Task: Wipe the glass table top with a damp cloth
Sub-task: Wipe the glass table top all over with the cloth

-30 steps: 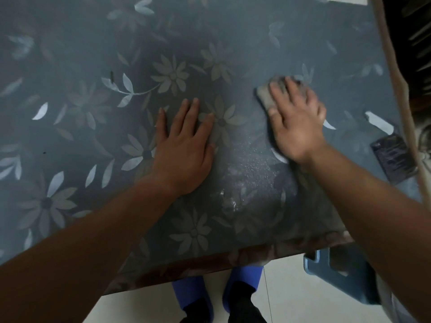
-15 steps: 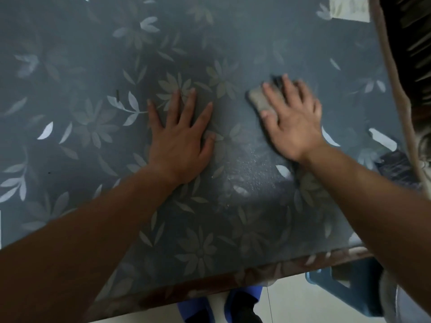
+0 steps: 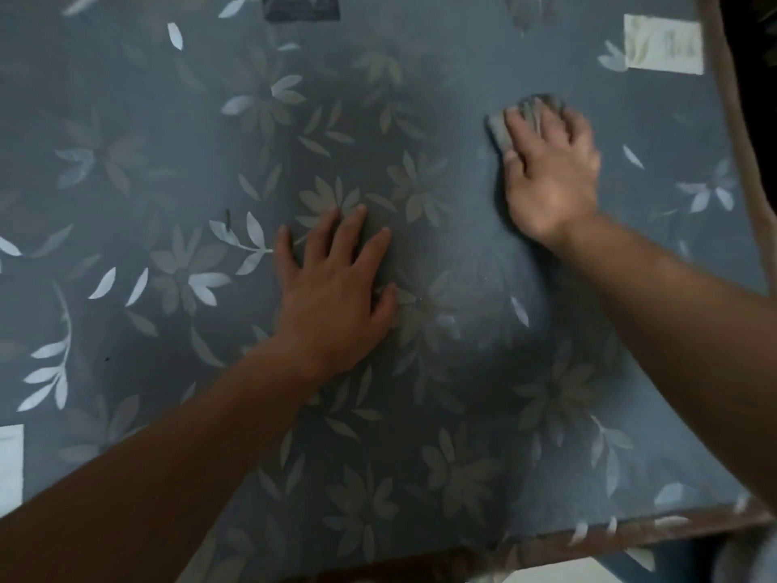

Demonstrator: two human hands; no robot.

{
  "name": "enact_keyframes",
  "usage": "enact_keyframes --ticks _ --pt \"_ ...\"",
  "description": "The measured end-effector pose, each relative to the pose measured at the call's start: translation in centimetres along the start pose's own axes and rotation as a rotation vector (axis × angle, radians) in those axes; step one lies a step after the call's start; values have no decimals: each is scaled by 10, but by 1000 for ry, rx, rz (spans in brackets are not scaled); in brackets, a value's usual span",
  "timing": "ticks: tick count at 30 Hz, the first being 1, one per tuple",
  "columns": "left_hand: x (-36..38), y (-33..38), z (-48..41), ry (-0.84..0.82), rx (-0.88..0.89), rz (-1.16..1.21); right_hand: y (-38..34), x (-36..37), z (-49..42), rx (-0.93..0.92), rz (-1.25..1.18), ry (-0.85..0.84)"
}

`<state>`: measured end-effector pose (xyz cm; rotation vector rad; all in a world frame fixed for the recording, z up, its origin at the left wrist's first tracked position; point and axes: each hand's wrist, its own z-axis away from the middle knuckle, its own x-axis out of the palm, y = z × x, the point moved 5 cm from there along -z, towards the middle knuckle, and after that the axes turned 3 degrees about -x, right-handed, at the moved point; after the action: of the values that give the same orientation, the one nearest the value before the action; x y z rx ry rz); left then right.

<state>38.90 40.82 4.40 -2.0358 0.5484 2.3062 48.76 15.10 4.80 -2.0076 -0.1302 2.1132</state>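
Observation:
The glass table top (image 3: 176, 140) is blue-grey with a pale flower and leaf pattern under it and fills most of the view. My right hand (image 3: 551, 178) lies at the upper right, pressing a small grey cloth (image 3: 502, 128) flat against the glass; the cloth shows past the fingertips and at the thumb side. My left hand (image 3: 336, 296) rests palm down near the middle, fingers spread, holding nothing. A faint smeared patch shows on the glass between and below the two hands.
A pale paper card (image 3: 663, 44) lies at the far right corner and a dark card (image 3: 300, 6) at the top edge. A white piece (image 3: 10, 464) shows at the left. The table's brown rim (image 3: 740, 170) runs down the right side and along the near edge.
My right hand has slid the cloth farther away across the glass. The left hand stays flat on the table. The view has shifted forward, so the near edge sits lower.

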Motion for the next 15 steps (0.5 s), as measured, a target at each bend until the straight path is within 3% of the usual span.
enact_keyframes --ticks 1,5,7,9,12,13,15 --pt "-3 -2 -4 8 -1 -10 -11 0 0 -58 11 13" --pt "-13 -11 -39 29 -37 -1 -46 16 61 -588 31 -101" --pt "-16 -14 -64 13 -59 -20 -37 14 57 -687 31 -164" --pt "-17 -20 -90 -22 -87 -43 -21 5 10 -585 52 -85" --pt "-18 -33 -120 -46 -156 -57 3 -11 -70 -149 -21 -36" --pt "-18 -36 -127 -48 -171 -55 -3 -11 -79 -102 -27 -26" --pt "-16 -38 -133 -63 -183 -52 -33 -5 -65 -302 17 18"
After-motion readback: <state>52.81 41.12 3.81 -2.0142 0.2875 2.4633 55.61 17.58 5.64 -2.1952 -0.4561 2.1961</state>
